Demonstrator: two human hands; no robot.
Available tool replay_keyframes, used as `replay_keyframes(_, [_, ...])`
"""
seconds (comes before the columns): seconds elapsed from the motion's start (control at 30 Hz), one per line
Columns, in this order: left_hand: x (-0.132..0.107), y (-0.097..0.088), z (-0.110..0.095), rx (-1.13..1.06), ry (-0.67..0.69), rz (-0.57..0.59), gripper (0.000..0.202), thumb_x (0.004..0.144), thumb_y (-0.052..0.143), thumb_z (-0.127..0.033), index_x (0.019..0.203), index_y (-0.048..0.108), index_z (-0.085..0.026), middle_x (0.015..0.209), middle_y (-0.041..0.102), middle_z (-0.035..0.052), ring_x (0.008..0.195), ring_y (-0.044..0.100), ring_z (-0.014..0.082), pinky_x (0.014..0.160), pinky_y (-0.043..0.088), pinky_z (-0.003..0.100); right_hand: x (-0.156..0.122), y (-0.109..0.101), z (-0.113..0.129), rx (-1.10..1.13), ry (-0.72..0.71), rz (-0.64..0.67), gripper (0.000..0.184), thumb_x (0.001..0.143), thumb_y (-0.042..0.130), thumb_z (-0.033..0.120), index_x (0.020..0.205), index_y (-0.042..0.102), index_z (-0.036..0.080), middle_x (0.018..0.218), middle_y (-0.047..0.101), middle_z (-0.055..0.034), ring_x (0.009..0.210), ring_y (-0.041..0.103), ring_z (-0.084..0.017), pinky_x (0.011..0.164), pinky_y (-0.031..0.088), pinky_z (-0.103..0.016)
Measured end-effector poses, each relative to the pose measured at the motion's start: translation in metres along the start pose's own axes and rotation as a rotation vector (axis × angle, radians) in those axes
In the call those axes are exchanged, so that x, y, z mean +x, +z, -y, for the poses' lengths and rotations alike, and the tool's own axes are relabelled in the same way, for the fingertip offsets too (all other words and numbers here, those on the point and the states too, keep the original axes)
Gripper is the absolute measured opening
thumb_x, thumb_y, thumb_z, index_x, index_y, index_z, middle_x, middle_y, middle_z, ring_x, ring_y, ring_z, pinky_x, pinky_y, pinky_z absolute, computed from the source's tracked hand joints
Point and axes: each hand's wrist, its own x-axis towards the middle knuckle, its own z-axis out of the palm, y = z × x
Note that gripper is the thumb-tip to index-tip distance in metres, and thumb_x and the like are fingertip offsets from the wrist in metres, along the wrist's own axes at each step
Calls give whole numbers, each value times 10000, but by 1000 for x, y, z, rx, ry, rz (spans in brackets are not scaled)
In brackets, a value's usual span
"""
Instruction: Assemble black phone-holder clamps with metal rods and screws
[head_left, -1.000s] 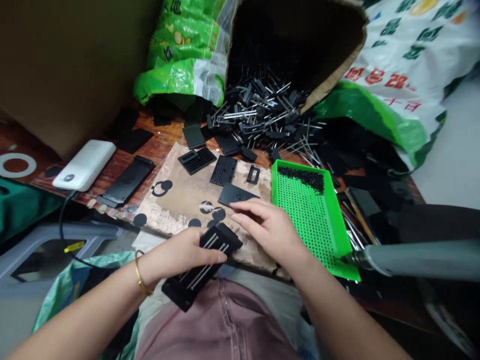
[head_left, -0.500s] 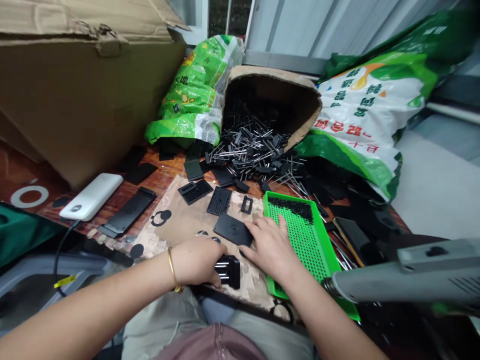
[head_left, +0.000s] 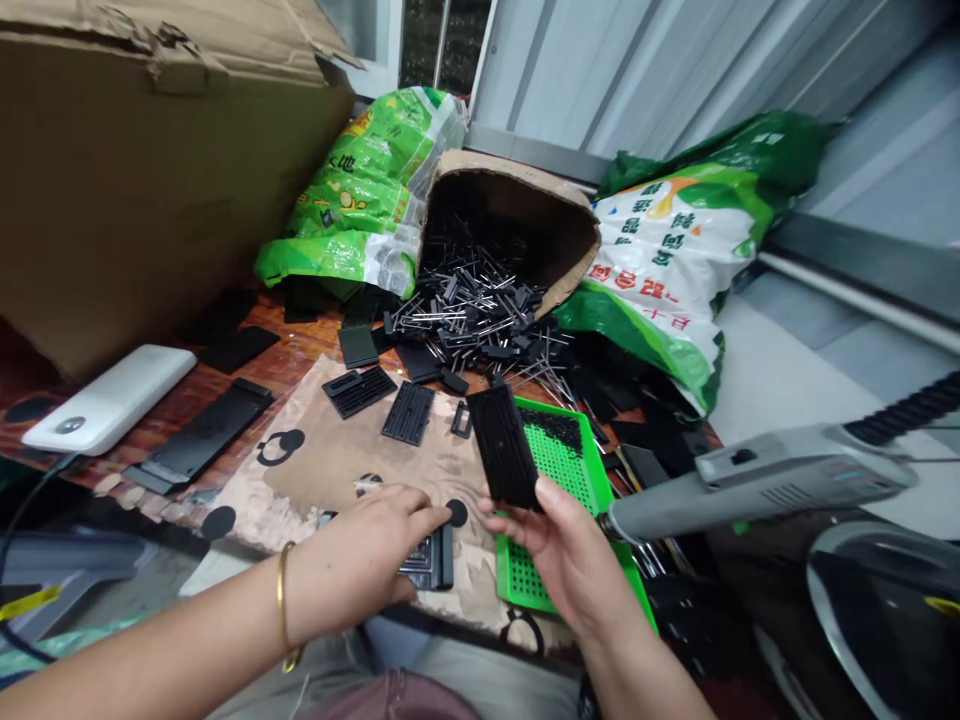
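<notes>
My right hand (head_left: 571, 556) holds a flat black plastic plate (head_left: 502, 446) tilted upright above the near end of the green perforated tray (head_left: 570, 465). My left hand (head_left: 360, 560) rests palm down on a black assembled part with metal pins (head_left: 435, 555) that lies on the brown cardboard sheet (head_left: 337, 460); its fingers are curled over the part. A gold bangle circles my left wrist. More black plates and grilles (head_left: 409, 412) lie further back on the sheet.
A tipped cardboard box (head_left: 517, 215) spills black parts with metal pins (head_left: 472, 305). Green printed sacks (head_left: 360, 205) flank it. A white power bank (head_left: 109, 398) and a long black plate (head_left: 199, 435) lie left. A grey tool (head_left: 750, 480) juts in from the right.
My right hand has picked the flat black plate up off the cardboard and raised it over the tray. My left hand set the pinned part down on the sheet. The view swung right.
</notes>
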Motion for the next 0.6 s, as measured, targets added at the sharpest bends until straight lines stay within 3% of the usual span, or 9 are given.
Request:
replay_keyframes(0.1, [-13, 2, 5, -46, -5, -108, 737, 641, 758, -187, 1314, 465, -260, 1258, 551, 79, 1153, 513, 278, 992, 419, 434, -6, 6, -1, 415, 229, 35, 426, 685, 682, 561, 829, 717, 162, 798, 721, -85, 686, 661, -171, 619, 545, -264])
replay_keyframes(0.2, [-35, 5, 17, -59, -33, -283, 756, 637, 768, -258, 1316, 438, -295, 1322, 507, 80, 1198, 480, 294, 1005, 405, 469, -7, 9, -2, 585, 354, 95, 424, 701, 668, 535, 795, 723, 125, 743, 718, -85, 611, 648, -130, 574, 536, -200])
replay_keyframes(0.4, [-76, 25, 49, 0, -167, -487, 919, 559, 795, -236, 1360, 350, -303, 1323, 453, 107, 1198, 445, 335, 990, 395, 504, -3, 14, -7, 610, 451, 129, 506, 789, 497, 579, 791, 718, 124, 718, 711, -87, 587, 655, -126, 542, 546, -188])
replay_keyframes(0.5, [-79, 33, 58, 35, -180, -502, 866, 566, 792, -252, 1329, 382, -252, 1282, 462, 118, 1179, 437, 333, 988, 379, 498, -3, 17, -11, 560, 434, 137, 491, 755, 557, 605, 801, 713, 142, 724, 719, -85, 589, 662, -134, 548, 555, -200])
replay_keyframes(0.6, [-74, 31, 59, 43, -162, -466, 690, 622, 765, -322, 1236, 469, -210, 1209, 505, 117, 1119, 472, 313, 964, 384, 472, -7, 17, -14, 554, 409, 181, 477, 651, 689, 613, 818, 721, 168, 762, 732, -71, 618, 672, -131, 578, 556, -186])
